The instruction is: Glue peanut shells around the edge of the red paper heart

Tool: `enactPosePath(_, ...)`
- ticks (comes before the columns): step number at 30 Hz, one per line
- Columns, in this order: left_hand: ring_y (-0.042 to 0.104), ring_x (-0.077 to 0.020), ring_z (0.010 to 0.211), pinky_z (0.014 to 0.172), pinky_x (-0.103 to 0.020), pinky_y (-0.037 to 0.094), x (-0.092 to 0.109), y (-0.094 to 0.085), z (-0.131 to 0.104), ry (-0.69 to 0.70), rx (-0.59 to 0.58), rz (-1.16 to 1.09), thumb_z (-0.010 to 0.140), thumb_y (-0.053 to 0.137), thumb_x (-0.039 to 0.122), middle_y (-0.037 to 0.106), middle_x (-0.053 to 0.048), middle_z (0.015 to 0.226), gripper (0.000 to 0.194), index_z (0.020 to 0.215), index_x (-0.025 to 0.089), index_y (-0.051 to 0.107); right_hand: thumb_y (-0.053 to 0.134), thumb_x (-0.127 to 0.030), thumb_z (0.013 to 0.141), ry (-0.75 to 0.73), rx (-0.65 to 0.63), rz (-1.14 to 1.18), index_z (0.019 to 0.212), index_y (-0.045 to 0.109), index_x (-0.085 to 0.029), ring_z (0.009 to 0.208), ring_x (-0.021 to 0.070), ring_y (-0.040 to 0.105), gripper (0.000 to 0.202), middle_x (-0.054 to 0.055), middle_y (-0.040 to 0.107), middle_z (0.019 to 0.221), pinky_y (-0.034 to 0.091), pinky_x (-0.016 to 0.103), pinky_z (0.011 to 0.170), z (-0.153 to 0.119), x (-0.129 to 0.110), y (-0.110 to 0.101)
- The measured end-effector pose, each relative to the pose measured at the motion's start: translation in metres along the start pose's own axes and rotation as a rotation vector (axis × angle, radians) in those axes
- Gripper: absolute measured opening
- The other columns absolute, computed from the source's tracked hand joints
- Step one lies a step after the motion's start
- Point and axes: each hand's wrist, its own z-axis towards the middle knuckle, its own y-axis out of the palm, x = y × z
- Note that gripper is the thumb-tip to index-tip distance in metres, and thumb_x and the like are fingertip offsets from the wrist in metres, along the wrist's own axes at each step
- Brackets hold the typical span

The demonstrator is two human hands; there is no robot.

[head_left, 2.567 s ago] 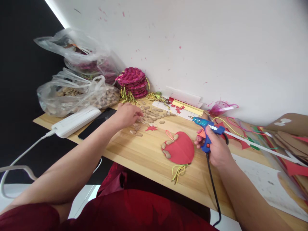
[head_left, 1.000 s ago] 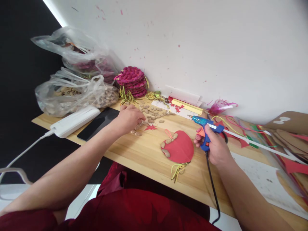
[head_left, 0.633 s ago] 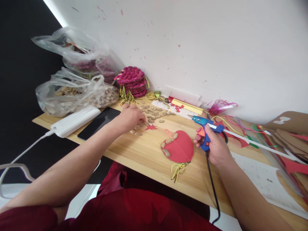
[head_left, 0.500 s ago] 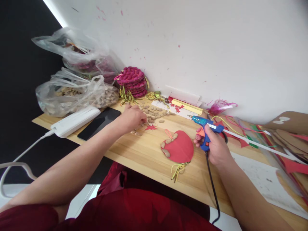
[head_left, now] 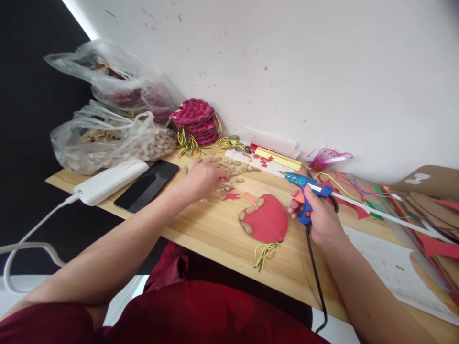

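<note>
My left hand [head_left: 208,177] is over a scatter of peanuts [head_left: 234,168] in their shells, fingers apart and reaching down among them; its fingertips are blurred and partly hidden. In my right hand [head_left: 321,215] is a blue hot glue gun [head_left: 304,188], its nozzle pointing left and a finger by the orange trigger. Between the hands lies a round red paper disc [head_left: 270,220]. Several peanuts [head_left: 246,227] sit along its upper left edge. An orange loop [head_left: 251,198] shows at its top and a yellow-green tassel [head_left: 266,253] at its bottom.
Plastic bags [head_left: 107,138] of peanuts, a white power strip [head_left: 111,181] and a black phone [head_left: 147,186] are at left. A stack of magenta peanut-covered discs [head_left: 197,122] stands by the wall. Red paper scraps [head_left: 231,195] lie nearby. A black cord [head_left: 315,277] hangs over the front edge.
My left hand has shifted right across the peanuts, uncovering a few behind it and spreading its fingers. The glue gun and red disc stay in place.
</note>
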Motion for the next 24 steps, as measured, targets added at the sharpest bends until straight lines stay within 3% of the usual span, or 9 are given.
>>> enactPosePath(10, 0.064, -0.0269, 0.105, 0.094, -0.043, 0.041, -0.012, 0.007, -0.002, -0.019, 0.069, 0.041, 0.095, 0.054, 0.014, 0.078, -0.005, 0.102, 0.028, 0.098, 0.024, 0.080, 0.086, -0.070, 0.064, -0.017, 0.015, -0.010, 0.078, 0.072, -0.018, 0.055, 0.0166, 0.066, 0.056, 0.001, 0.064, 0.060, 0.050, 0.022, 0.044, 0.001, 0.002, 0.000)
enactPosePath(16, 0.066, -0.0226, 0.111, 0.096, -0.033, 0.048, -0.003, 0.019, 0.004, 0.136, -0.014, -0.089, 0.095, 0.056, 0.012, 0.073, -0.010, 0.120, 0.026, 0.108, 0.019, 0.078, 0.086, -0.069, 0.066, -0.017, 0.007, -0.004, 0.079, 0.072, -0.018, 0.054, 0.0157, 0.065, 0.054, 0.001, 0.064, 0.059, 0.050, 0.022, 0.044, 0.002, 0.003, -0.002)
enactPosePath(20, 0.067, -0.0222, 0.108, 0.095, -0.033, 0.051, -0.002, 0.019, 0.003, 0.136, -0.055, -0.110, 0.093, 0.057, 0.010, 0.074, -0.009, 0.115, 0.025, 0.102, 0.020, 0.079, 0.088, -0.068, 0.063, -0.007, 0.015, 0.003, 0.077, 0.071, -0.019, 0.053, 0.0148, 0.064, 0.054, 0.000, 0.063, 0.058, 0.050, 0.021, 0.044, 0.000, 0.000, 0.001)
enactPosePath(24, 0.069, -0.0200, 0.105, 0.096, -0.032, 0.052, 0.002, 0.012, 0.000, 0.122, -0.053, -0.143, 0.095, 0.054, 0.010, 0.075, -0.008, 0.112, 0.029, 0.108, 0.020, 0.078, 0.088, -0.068, 0.061, -0.005, 0.015, 0.005, 0.075, 0.071, -0.019, 0.053, 0.0157, 0.064, 0.055, 0.000, 0.062, 0.057, 0.049, 0.022, 0.043, -0.001, -0.002, 0.003)
